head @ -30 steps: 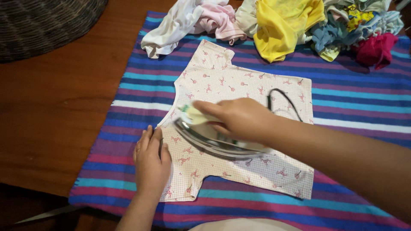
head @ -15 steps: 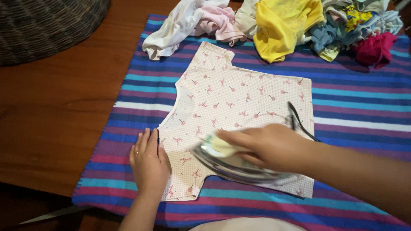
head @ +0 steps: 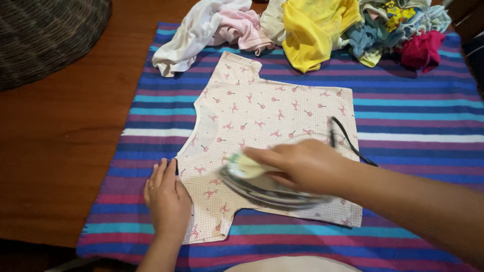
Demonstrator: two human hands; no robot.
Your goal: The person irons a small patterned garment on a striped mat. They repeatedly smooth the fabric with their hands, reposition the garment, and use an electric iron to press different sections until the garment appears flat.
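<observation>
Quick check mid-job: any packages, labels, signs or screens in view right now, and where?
None: no package, label, sign or screen shows.
In view instead: a pale flower-print garment lying flat on a striped cloth.
An iron in the right hand, blurred, on the garment's lower part.
The left hand rests flat on the garment's lower left edge.

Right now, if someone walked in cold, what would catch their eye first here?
Probably the right hand gripping an iron on a small pink-printed garment, mid-frame on a striped cloth. The left hand lies flat on the garment's near-left edge. A bright laundry heap crowds the cloth's far edge.
</observation>
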